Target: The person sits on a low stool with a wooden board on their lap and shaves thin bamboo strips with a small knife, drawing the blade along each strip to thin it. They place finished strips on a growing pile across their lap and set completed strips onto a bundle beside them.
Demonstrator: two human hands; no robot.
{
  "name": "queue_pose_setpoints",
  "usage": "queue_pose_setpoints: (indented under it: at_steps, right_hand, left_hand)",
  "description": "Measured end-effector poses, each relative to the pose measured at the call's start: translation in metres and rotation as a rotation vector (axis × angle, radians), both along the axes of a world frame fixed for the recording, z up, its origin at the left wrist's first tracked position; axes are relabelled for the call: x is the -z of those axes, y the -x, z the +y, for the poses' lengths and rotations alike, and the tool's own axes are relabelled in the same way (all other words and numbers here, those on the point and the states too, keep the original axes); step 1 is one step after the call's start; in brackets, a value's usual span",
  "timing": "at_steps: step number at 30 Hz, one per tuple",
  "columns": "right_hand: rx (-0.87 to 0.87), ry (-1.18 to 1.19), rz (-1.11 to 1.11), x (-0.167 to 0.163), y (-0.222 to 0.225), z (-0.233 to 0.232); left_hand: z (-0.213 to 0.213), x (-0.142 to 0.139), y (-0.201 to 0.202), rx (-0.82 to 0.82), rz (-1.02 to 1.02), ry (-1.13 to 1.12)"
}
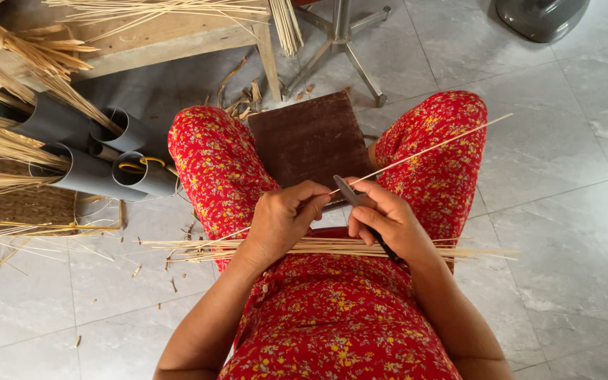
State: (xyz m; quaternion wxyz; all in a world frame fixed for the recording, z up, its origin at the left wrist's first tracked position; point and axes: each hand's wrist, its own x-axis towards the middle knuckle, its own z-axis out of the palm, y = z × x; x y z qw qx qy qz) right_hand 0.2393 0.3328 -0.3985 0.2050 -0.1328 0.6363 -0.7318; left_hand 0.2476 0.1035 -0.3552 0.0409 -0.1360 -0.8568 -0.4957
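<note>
Head view: left hand (283, 218) pinches thin bamboo stick (423, 151), long axis toward 2 o'clock; right hand (388, 218) clamps knife (350, 191) against it.

Both bare forearms are brought in from the lower edge and bent toward each other over the lap, the left hand (284, 214) curled with fingers pinched together, the right hand (387, 219) closed in a fist just beside it, knuckles turned upward.
</note>
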Motion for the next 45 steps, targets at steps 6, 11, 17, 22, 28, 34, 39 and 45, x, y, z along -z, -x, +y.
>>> queue_pose_setpoints:
  at_steps: [6, 11, 17, 22, 28, 34, 39, 45]
  right_hand:
    - [0.128, 0.017, -0.019, 0.010, 0.008, 0.009]
    - [0.333, 0.110, -0.005, 0.016, 0.018, 0.043]
    - [0.639, 0.296, 0.021, 0.016, 0.030, 0.100]
    - [0.667, 0.264, 0.060, 0.003, 0.023, 0.100]
    - [0.254, -0.036, 0.039, -0.005, 0.004, 0.031]
    - [0.127, -0.023, -0.027, -0.002, 0.008, 0.000]
    - [0.228, 0.056, -0.012, 0.008, 0.014, 0.015]
    - [0.406, 0.246, -0.039, 0.016, 0.021, 0.052]
  left_hand:
    - [-0.007, 0.004, -0.002, 0.009, -0.041, 0.019]
    - [-0.023, 0.006, -0.002, 0.023, 0.072, 0.023]
    - [-0.052, 0.006, -0.001, -0.079, 0.003, 0.077]
    - [-0.058, 0.003, 0.002, -0.194, -0.050, -0.024]
    - [-0.017, 0.010, 0.004, -0.065, 0.053, 0.007]
    - [-0.001, 0.011, 0.003, 0.035, -0.005, -0.030]
    - [-0.011, 0.007, 0.003, 0.041, -0.023, -0.019]
    - [-0.027, 0.008, -0.001, 0.030, -0.005, 0.006]
